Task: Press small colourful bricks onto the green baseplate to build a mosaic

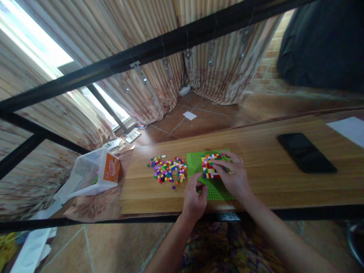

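Observation:
A green studded baseplate [217, 194] lies on the wooden table in front of me. Small toy bricks in many colours form a packed block [208, 162] on its upper middle part. My right hand [235, 175] reaches over the right side of this block, its fingers bent down onto the bricks; whatever is between the fingertips is hidden. At the block's lower left corner is my left hand [195, 195], thumb and forefinger apart, the forefinger's tip close to the bricks. Left of the baseplate, loose toy bricks [167, 169] are scattered in a heap.
A black phone [307, 152] and a white sheet [349, 129] lie on the right part of the table [261, 159]. A clear plastic tub [95, 174] with an orange label stands beyond the table's left end. A dark metal bar [170, 40] crosses the view above the table.

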`<action>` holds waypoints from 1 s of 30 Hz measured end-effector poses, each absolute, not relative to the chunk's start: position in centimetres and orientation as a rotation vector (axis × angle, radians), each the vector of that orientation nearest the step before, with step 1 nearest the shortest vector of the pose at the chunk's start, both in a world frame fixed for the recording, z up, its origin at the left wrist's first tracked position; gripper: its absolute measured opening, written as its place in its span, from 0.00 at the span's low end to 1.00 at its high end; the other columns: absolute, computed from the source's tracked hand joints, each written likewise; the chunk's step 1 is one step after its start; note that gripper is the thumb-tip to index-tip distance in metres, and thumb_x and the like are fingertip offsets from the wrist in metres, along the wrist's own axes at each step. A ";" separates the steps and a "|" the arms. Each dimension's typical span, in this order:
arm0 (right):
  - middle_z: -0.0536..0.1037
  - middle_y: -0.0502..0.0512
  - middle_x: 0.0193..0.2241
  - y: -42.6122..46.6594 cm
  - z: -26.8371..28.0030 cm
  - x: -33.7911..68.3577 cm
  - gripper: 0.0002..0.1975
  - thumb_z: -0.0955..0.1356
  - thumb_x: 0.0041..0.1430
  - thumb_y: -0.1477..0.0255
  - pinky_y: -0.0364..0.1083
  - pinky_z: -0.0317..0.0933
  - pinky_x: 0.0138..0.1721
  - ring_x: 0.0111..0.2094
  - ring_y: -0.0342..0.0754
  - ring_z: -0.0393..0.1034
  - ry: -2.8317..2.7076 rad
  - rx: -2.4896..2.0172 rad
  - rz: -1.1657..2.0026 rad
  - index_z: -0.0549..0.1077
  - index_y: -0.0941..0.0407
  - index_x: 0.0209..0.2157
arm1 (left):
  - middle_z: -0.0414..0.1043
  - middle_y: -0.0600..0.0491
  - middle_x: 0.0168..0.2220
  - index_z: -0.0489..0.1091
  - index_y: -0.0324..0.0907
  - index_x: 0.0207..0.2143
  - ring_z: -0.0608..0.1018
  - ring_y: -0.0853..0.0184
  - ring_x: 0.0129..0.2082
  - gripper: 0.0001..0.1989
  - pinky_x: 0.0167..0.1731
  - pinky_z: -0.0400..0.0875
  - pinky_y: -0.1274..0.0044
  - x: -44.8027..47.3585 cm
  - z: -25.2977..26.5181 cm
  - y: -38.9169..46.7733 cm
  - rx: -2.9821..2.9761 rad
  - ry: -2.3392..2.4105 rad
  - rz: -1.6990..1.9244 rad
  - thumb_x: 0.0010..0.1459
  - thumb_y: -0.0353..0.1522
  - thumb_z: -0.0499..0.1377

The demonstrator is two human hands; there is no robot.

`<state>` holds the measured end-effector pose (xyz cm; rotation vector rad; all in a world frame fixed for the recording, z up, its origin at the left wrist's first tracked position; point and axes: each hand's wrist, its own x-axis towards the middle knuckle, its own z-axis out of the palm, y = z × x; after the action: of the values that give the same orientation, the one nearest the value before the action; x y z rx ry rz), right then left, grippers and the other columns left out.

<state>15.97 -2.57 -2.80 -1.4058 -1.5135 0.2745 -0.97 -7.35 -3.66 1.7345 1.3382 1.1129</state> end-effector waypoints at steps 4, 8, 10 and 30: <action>0.74 0.55 0.50 -2.4 -3.2 15.8 0.06 0.71 0.58 0.64 0.59 0.62 0.56 0.52 0.55 0.67 -1.418 -1.413 0.360 0.83 0.47 0.34 | 0.73 0.46 0.48 0.65 0.42 0.56 0.79 0.66 0.38 0.21 0.41 0.77 0.72 -0.9 -3.8 -7.3 1.750 1.328 1.120 0.59 0.24 0.56; 0.73 0.55 0.50 -2.1 -3.4 15.6 0.07 0.71 0.56 0.63 0.57 0.63 0.55 0.51 0.54 0.69 -1.363 -1.415 0.421 0.82 0.48 0.32 | 0.73 0.46 0.48 0.66 0.43 0.55 0.79 0.65 0.39 0.20 0.42 0.77 0.71 -0.8 -3.8 -7.4 1.770 1.341 1.118 0.59 0.24 0.56; 0.74 0.55 0.49 -2.1 -3.3 15.6 0.06 0.72 0.55 0.63 0.57 0.63 0.55 0.51 0.53 0.69 -1.344 -1.408 0.449 0.82 0.49 0.31 | 0.73 0.45 0.48 0.66 0.43 0.54 0.79 0.64 0.40 0.20 0.42 0.77 0.71 -0.8 -3.8 -7.4 1.770 1.344 1.111 0.59 0.24 0.56; 0.74 0.57 0.48 -1.9 -3.0 16.0 0.10 0.71 0.55 0.61 0.57 0.62 0.55 0.50 0.53 0.69 -1.382 -1.405 0.472 0.83 0.50 0.32 | 0.73 0.47 0.46 0.66 0.41 0.53 0.78 0.67 0.36 0.20 0.39 0.76 0.72 -1.1 -3.7 -7.9 1.759 1.330 1.154 0.59 0.24 0.56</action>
<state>16.01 -1.89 -3.01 -1.4050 -1.3824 0.4718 -1.13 -7.88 -3.67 1.7592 1.3298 1.1543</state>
